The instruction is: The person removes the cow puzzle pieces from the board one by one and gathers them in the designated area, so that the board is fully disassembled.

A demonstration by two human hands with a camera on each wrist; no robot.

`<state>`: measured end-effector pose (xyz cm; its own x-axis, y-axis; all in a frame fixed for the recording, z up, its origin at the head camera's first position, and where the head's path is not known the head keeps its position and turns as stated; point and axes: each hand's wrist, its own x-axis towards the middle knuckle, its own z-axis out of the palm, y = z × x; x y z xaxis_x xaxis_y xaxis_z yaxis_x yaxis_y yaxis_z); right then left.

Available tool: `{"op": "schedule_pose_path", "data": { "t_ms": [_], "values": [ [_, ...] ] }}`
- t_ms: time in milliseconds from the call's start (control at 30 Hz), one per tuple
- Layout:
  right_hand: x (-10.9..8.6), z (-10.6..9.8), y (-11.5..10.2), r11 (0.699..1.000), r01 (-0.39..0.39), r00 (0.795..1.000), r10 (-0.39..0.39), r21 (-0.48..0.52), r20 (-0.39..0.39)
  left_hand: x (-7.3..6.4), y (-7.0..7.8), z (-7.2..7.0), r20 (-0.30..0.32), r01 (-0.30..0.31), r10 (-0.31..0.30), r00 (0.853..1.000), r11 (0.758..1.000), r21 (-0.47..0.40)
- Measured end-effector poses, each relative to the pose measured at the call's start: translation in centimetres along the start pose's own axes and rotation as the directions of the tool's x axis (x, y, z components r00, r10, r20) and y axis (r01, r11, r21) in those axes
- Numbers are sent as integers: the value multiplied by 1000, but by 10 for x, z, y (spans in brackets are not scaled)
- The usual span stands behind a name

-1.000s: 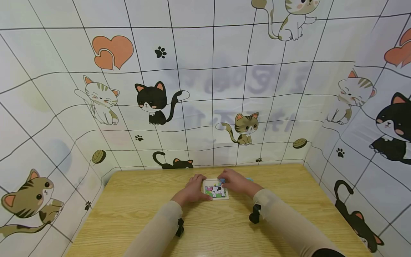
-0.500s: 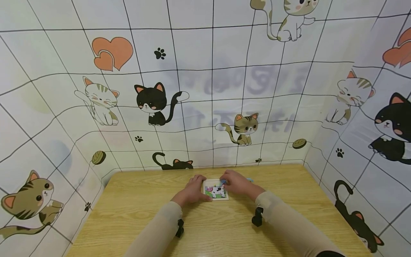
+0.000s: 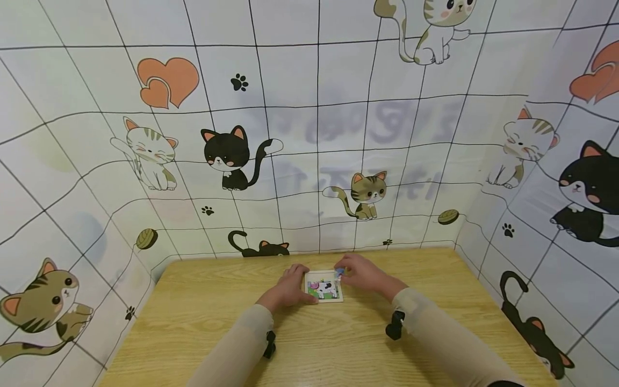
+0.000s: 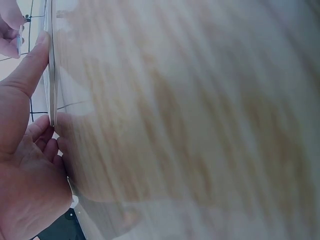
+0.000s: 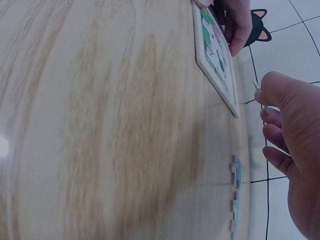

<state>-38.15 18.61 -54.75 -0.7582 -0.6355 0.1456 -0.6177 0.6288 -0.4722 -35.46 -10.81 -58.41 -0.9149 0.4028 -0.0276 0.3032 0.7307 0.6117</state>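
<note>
A small jigsaw board (image 3: pixel 320 276) with a pale raised frame lies on the table, its lower part showing a cow picture and its upper strip bare. My left hand (image 3: pixel 289 286) holds the board at its left side, thumb at the near edge and fingers at the far left corner. Between thumb and fingers of my right hand (image 3: pixel 364 275) is a small blue puzzle piece (image 3: pixel 339 273), over the board's far right corner. In the right wrist view that piece appears nearly edge-on, raised off the board.
More loose puzzle pieces (image 5: pixel 236 172) lie on the wooden table (image 3: pixel 319 344) to the right of the board; the right hand hides them in the head view. A cat-print cloth (image 3: pixel 290 161) rises behind the table's far edge and along both sides.
My right hand has moved slightly right with the blue puzzle piece, which shows more clearly now. The left hand keeps its hold on the board. The head view has shifted a little.
</note>
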Motion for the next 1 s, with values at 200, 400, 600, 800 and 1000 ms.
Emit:
{"op": "schedule_pose_path", "data": {
  "t_ms": [200,400,600,800,1000],
  "values": [
    [-6,-9,5,1000,7,1000,-7,-3,-20,-1,-1,2,-3,-4,4,1000,1000,27],
    [-14,-22,7,999,-35,999,36,30,-39,-4,2,-1,-4,-7,7,1000,1000,21],
    [-23,-32,12,997,-65,996,67,30,-57,-9,9,-6,6,-9,8,1000,1000,25],
    [-31,-44,16,999,-24,996,28,44,-80,-9,13,-8,18,14,-14,1000,1000,13],
    [-37,-52,18,999,-30,996,33,32,-77,-8,13,-9,17,16,-16,1000,1000,9]
  ]
}}
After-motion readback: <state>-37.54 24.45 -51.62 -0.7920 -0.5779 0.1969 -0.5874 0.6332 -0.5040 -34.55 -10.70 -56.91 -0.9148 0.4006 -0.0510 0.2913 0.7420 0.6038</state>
